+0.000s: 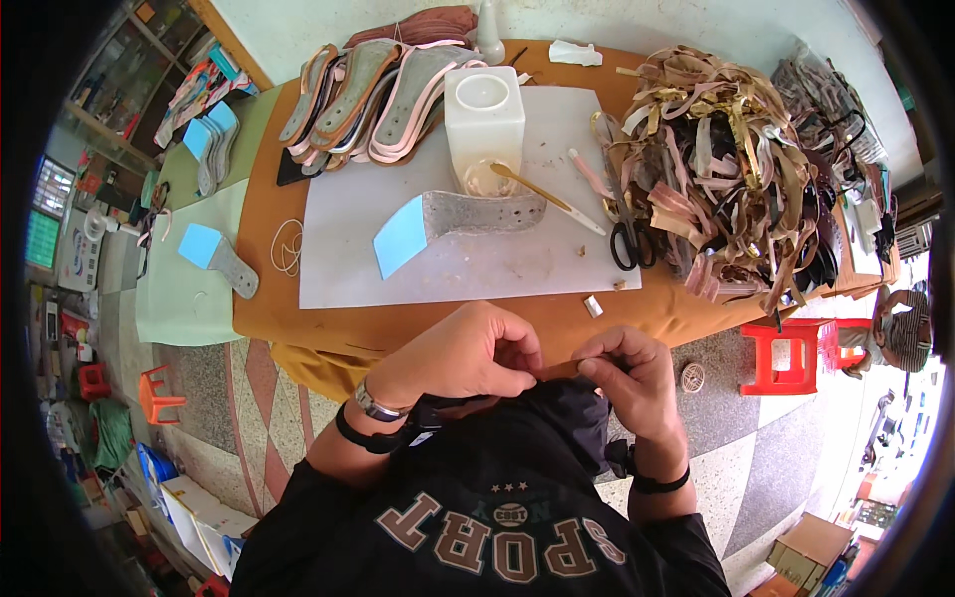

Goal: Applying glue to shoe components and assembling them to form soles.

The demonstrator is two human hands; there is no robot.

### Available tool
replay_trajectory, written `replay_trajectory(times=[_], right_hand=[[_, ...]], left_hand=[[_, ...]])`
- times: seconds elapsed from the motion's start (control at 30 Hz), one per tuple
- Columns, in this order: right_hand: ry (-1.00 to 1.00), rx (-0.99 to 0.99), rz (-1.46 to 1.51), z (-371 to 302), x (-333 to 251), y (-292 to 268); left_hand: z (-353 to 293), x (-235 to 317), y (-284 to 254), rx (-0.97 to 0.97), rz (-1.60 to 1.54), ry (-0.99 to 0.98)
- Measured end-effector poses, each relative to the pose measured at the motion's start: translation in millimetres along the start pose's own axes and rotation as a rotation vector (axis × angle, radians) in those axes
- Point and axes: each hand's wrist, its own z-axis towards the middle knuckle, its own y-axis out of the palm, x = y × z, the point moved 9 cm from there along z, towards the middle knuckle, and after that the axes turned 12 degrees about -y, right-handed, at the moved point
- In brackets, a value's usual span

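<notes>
Close to my body, just past the table's front edge, both hands are pinched together. A thin brown strip [560,371] runs between them. My left hand [468,348] is closed at one end of it, the thumb against the curled fingers. My right hand [634,383] pinches the other end between thumb and fingertips. Ahead of them on a pale sheet [348,284] lies a grey insole [482,215] with a light blue end piece [400,239]. Behind it stands a white plastic container [484,124] with a cut-out opening, and a brush [562,207] leans from that opening.
Black-handled scissors [629,239] lie right of the sheet, beside a large heap of strips [721,169]. Stacked insoles [398,104] fill the back left. More blue-ended insoles [219,261] lie at the left. A red stool [786,363] stands on the floor at right.
</notes>
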Motion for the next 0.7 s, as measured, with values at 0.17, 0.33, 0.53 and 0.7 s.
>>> replay_trajectory(times=[0.17,0.33,0.53,0.7], right_hand=[[0.088,0.138,0.142,9,8,-11],[0.123,0.078,0.031,19,8,-17],[0.170,0.009,-0.128,27,8,-24],[0.074,-0.071,-0.373,36,7,-29]], left_hand=[[7,-5,4,-0.044,-0.339,-0.077],[5,-14,-8,0.066,-0.225,-0.103],[0,-20,-15,0.114,-0.056,-0.094],[-4,-11,-17,0.161,0.038,-0.077]])
